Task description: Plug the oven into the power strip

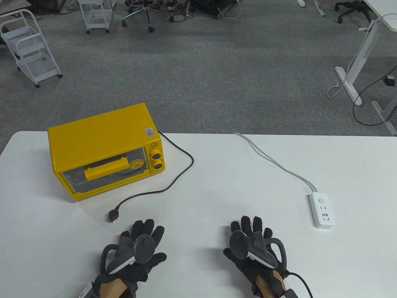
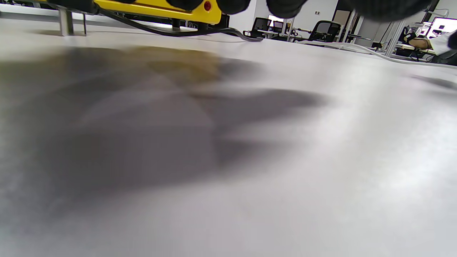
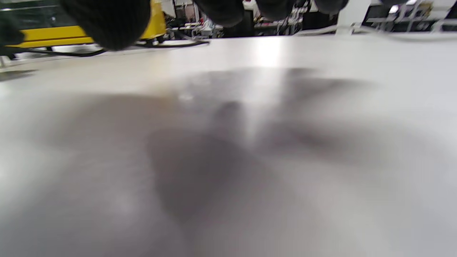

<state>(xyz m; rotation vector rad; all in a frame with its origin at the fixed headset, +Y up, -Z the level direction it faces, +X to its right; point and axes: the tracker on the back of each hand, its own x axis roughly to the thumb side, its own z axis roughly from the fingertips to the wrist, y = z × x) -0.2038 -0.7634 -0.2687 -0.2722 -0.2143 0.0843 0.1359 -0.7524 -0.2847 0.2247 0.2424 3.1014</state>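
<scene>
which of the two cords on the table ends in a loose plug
The black cord from the yellow oven; its plug lies free near the left hand. The white cord runs into the power strip.

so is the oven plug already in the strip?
No. In the table view the plug lies loose on the table near the left hand, well apart from the strip.
</scene>
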